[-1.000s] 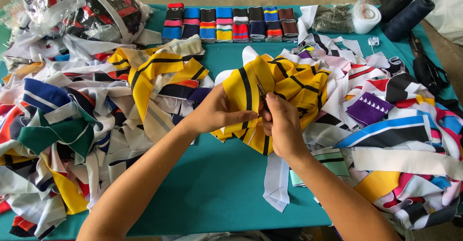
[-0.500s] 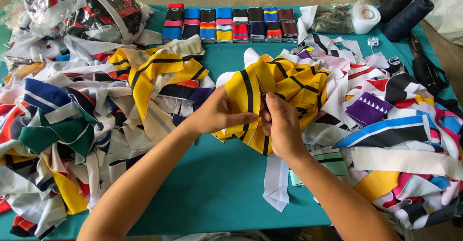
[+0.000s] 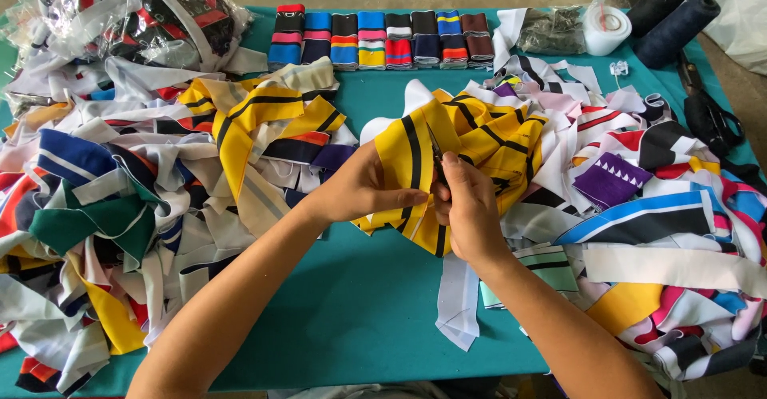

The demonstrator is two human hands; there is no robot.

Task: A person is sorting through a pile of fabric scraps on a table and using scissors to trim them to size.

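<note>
**Item: yellow collar strip under trimming, at centre of bench**

Right hand point(image 3: 471, 211): grip closed around a small dark metal snipping tool point(image 3: 435, 155), blades set against the cloth. Left hand point(image 3: 363, 191): thumb and fingers pinched shut on the yellow knit fabric strip with black stripes point(image 3: 415, 155), holding it taut just beside the blades.

The strip lies raised off the teal-covered bench point(image 3: 351, 311), above a heap of like yellow pieces point(image 3: 495, 135).

Handling note, as a judgement: keep the cloth stretched and the left fingertips clear of the blades.

Surrounding: mixed coloured fabric offcuts point(image 3: 120, 207) left and right; row of folded striped bands point(image 3: 375, 39) at the far edge; two dark thread cones point(image 3: 671, 7).
</note>
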